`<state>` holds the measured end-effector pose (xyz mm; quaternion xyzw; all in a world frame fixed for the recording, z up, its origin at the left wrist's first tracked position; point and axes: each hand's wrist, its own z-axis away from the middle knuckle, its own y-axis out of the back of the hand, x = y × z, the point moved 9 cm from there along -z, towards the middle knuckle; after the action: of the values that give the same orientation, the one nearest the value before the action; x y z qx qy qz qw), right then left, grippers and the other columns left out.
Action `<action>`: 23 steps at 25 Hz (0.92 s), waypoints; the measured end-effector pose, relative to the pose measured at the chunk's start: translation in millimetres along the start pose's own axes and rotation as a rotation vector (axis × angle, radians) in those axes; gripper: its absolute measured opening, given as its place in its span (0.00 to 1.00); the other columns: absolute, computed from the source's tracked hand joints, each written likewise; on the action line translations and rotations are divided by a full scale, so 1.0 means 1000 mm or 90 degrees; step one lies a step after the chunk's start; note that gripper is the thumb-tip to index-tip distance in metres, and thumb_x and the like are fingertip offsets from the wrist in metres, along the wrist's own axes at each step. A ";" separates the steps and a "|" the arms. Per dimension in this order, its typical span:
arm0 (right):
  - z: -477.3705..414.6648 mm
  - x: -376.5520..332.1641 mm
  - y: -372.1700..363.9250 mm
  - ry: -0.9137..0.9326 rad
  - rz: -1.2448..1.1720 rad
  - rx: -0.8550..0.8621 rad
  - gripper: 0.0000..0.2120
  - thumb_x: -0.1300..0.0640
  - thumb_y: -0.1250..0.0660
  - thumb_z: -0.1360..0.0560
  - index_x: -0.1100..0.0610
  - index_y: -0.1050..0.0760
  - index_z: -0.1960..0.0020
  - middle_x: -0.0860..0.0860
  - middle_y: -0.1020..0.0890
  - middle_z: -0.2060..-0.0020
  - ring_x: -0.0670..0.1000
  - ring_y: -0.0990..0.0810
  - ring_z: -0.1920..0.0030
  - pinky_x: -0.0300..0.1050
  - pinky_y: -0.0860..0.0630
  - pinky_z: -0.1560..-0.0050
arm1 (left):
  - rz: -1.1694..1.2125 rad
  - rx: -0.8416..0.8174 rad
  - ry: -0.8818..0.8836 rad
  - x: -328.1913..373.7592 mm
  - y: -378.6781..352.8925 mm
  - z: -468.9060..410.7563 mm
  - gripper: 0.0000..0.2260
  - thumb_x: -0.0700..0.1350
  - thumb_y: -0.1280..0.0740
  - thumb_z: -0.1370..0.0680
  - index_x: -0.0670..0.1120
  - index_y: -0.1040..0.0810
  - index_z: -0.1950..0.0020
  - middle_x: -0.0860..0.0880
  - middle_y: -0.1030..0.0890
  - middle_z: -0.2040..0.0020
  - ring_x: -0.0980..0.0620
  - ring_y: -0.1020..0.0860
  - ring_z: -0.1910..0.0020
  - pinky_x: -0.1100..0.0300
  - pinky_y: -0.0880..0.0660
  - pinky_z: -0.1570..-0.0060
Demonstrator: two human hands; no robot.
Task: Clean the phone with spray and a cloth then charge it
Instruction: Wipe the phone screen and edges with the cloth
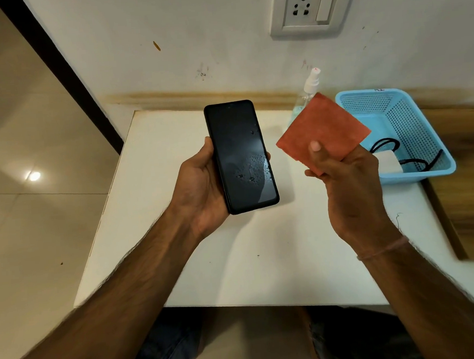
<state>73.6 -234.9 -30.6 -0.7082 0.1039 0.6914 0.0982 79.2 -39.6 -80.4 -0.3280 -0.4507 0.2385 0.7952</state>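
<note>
The left hand [202, 187] holds the phone [241, 156] over the middle of the bench [264, 261], grip curled round its sides. The screen faces up, droplets beading its near end, and its long axis points toward the far edge. To its right, apart, the right hand [348, 188] pinches an orange cloth [322, 128] between thumb and fingers. The wipe likely means carrying the cloth leftward onto the wet glass.

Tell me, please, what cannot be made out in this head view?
Head view: the lower body of the spray bottle is hidden behind the cloth.
Head view: the charger in the basket is partly covered by the right hand; its cable ends are unseen.
Head view: the back of the phone faces away, against the left hand.
</note>
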 end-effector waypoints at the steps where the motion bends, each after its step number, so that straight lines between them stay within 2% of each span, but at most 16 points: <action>1: 0.000 0.000 0.000 0.004 0.019 0.006 0.12 0.53 0.31 0.24 0.57 0.21 0.44 0.47 0.16 0.50 0.45 0.19 0.52 0.43 0.23 0.54 | 0.003 -0.001 0.000 0.000 0.000 0.000 0.26 0.58 0.48 0.15 0.44 0.25 0.27 0.38 0.23 0.31 0.38 0.25 0.31 0.41 0.32 0.28; 4: 0.003 -0.011 -0.001 0.081 0.121 0.014 0.10 0.54 0.30 0.25 0.60 0.21 0.47 0.45 0.19 0.60 0.40 0.23 0.59 0.37 0.27 0.55 | 0.013 -0.005 0.004 -0.001 -0.001 0.001 0.25 0.58 0.47 0.15 0.44 0.25 0.28 0.39 0.23 0.30 0.38 0.26 0.29 0.41 0.32 0.28; 6: 0.013 -0.031 -0.011 0.221 0.224 -0.002 0.08 0.57 0.29 0.25 0.57 0.21 0.47 0.44 0.18 0.57 0.39 0.21 0.55 0.34 0.24 0.53 | 0.012 -0.003 0.006 -0.002 0.001 0.000 0.25 0.59 0.47 0.15 0.44 0.25 0.27 0.40 0.22 0.31 0.39 0.26 0.30 0.41 0.32 0.28; 8: 0.025 -0.045 -0.023 0.333 0.267 -0.020 0.07 0.60 0.28 0.26 0.58 0.20 0.48 0.48 0.17 0.53 0.45 0.19 0.50 0.41 0.22 0.47 | -0.004 0.010 0.005 -0.004 0.002 0.000 0.24 0.59 0.47 0.15 0.46 0.24 0.28 0.43 0.20 0.33 0.42 0.23 0.32 0.41 0.29 0.30; 10: 0.035 -0.048 -0.035 0.377 0.308 -0.043 0.07 0.64 0.26 0.29 0.58 0.21 0.52 0.49 0.16 0.54 0.51 0.19 0.49 0.51 0.22 0.48 | -0.020 0.024 0.011 -0.005 0.003 0.000 0.24 0.60 0.46 0.16 0.47 0.23 0.30 0.43 0.19 0.34 0.43 0.21 0.34 0.42 0.27 0.33; 13: 0.044 -0.043 -0.050 0.402 0.394 -0.093 0.11 0.68 0.26 0.33 0.58 0.23 0.54 0.50 0.17 0.54 0.54 0.20 0.50 0.54 0.23 0.52 | -0.018 0.025 0.019 -0.006 0.002 0.002 0.25 0.60 0.46 0.16 0.46 0.22 0.32 0.43 0.18 0.36 0.43 0.19 0.37 0.45 0.22 0.39; 15: 0.049 -0.041 -0.055 0.407 0.420 -0.124 0.14 0.68 0.28 0.31 0.60 0.22 0.46 0.52 0.17 0.50 0.54 0.20 0.49 0.50 0.21 0.48 | -0.020 0.027 0.013 -0.005 0.003 0.002 0.24 0.60 0.46 0.16 0.46 0.22 0.32 0.43 0.18 0.36 0.43 0.19 0.38 0.45 0.22 0.39; 17: 0.054 -0.038 -0.061 0.399 0.459 -0.146 0.20 0.66 0.32 0.27 0.60 0.24 0.36 0.53 0.19 0.46 0.52 0.21 0.47 0.43 0.23 0.43 | -0.023 0.024 0.005 -0.003 0.004 0.001 0.24 0.59 0.46 0.15 0.46 0.22 0.31 0.43 0.18 0.35 0.43 0.19 0.36 0.44 0.23 0.36; 19: 0.058 -0.035 -0.067 0.385 0.503 -0.150 0.21 0.64 0.32 0.25 0.58 0.27 0.32 0.55 0.22 0.46 0.52 0.22 0.47 0.38 0.25 0.45 | -0.020 0.012 0.005 -0.002 0.003 0.001 0.25 0.60 0.47 0.15 0.45 0.24 0.29 0.42 0.20 0.33 0.42 0.21 0.34 0.44 0.26 0.33; 23: 0.061 -0.035 -0.072 0.363 0.501 -0.159 0.21 0.61 0.35 0.23 0.59 0.29 0.30 0.57 0.24 0.46 0.54 0.24 0.45 0.41 0.25 0.44 | 0.005 -0.038 0.037 -0.006 -0.004 0.002 0.28 0.60 0.49 0.15 0.42 0.30 0.24 0.38 0.27 0.27 0.40 0.29 0.27 0.42 0.36 0.25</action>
<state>35.2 -148.2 2.4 -0.7826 0.3022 0.4621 -0.2876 74.9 -45.2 -80.0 -0.3600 -0.4329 0.2186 0.7970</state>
